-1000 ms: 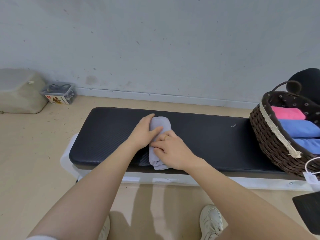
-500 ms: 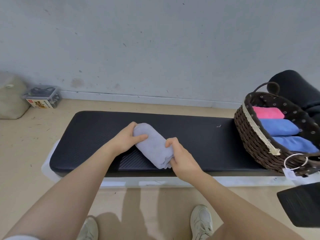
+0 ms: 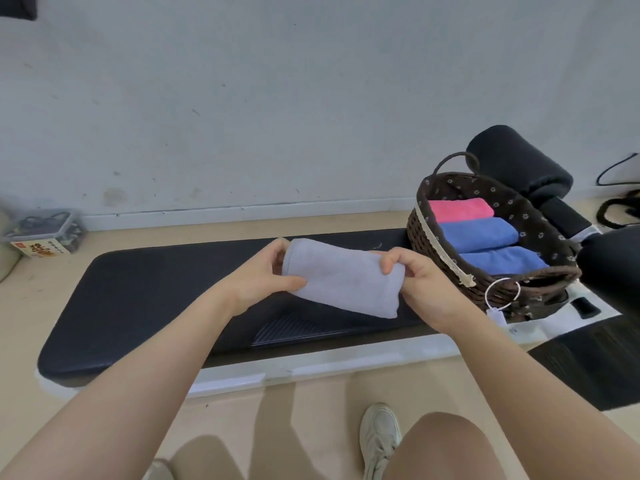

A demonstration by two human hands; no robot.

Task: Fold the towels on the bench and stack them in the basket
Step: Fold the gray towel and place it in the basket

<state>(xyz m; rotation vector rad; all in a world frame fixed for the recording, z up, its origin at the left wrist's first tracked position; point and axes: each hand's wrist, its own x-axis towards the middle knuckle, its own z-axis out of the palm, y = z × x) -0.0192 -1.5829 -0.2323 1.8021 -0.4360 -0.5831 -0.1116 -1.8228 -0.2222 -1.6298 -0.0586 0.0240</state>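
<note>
Your left hand (image 3: 263,278) and right hand (image 3: 420,282) each pinch an end of the folded grey towel (image 3: 343,277), lifted just above the black bench (image 3: 156,289), while beyond to the right the wicker basket (image 3: 446,268) holds one pink towel (image 3: 459,209) and two blue towels (image 3: 479,233).

Head view — downward, over bench (image 3: 138,299)
</note>
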